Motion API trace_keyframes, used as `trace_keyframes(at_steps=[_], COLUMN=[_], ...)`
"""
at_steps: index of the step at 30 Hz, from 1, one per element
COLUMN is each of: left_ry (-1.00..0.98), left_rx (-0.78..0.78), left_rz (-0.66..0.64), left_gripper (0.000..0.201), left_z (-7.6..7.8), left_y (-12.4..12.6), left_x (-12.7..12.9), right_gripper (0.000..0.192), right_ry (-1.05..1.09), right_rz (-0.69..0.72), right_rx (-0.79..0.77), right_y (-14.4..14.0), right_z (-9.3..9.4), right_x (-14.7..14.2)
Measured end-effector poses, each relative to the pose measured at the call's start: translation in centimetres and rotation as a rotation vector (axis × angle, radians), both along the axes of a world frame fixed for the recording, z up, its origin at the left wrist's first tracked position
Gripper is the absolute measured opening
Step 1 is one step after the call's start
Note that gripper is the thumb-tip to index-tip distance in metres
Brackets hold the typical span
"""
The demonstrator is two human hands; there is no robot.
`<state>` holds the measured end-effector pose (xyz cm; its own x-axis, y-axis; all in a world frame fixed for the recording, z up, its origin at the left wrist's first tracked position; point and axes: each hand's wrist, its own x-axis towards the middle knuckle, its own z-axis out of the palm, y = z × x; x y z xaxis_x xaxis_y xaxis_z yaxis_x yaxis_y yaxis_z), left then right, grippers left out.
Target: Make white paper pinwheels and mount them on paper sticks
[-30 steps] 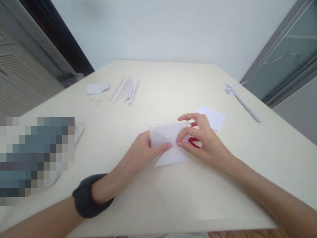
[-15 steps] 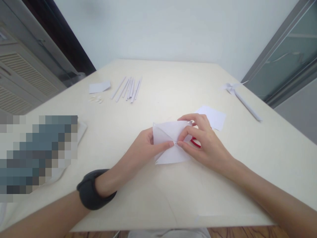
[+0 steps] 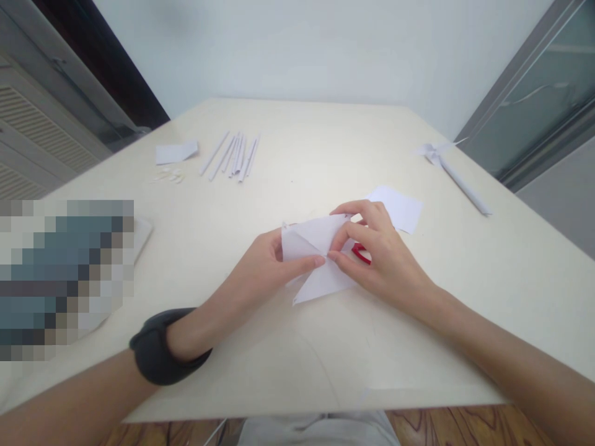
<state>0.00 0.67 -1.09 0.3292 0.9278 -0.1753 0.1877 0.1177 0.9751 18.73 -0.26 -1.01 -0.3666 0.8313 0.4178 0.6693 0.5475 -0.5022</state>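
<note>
Above the table's near half I hold a square sheet of white paper [image 3: 307, 238] that has slits running from its corners toward the middle. My left hand [image 3: 283, 254] grips its left side, thumb on top near the centre and fingers behind. My right hand [image 3: 367, 241] is closed in a pinch at the centre of the sheet, thumb against forefinger; whatever small thing may be between these fingertips is hidden. Just behind the right hand shows a red loop [image 3: 361, 253], perhaps a scissors handle, mostly covered.
White paper sheets [image 3: 402, 207] lie beyond my right hand. A paper pinwheel on a rolled stick [image 3: 465, 184] rests at the right. Several rolled paper sticks [image 3: 235, 158], a folded paper [image 3: 176, 152] and small pale pieces [image 3: 170, 176] lie back left. A pixelated object [image 3: 65, 272] is at left.
The paper has tilted slightly, and its lower-left flap now stands apart from the left part. Both hands keep their hold near the centre. The whole view has shifted a little.
</note>
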Motion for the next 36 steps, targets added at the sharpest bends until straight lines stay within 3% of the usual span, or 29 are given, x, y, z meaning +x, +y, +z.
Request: trace_keyframes(at_steps=[15,32,36], left_ry=[0.055,0.076,0.058], left_rx=[-0.02,0.068,0.015], left_rz=[0.02,0.017,0.006], left_gripper=[0.035,0.034,0.039], left_z=[-0.15,0.22,0.21], left_y=[-0.4,-0.16,-0.11], left_x=[0.2,0.31,0.05], right_gripper=[0.009,0.008,0.005], right_ry=[-0.011,0.003,0.028], right_rz=[0.007,-0.001,0.002], right_rx=[0.001,0.005,-0.033], right_y=[-0.09,-0.2,-0.3], right_z=[-0.03,-0.19,-0.05], right_x=[-0.07,-0.29,-0.28])
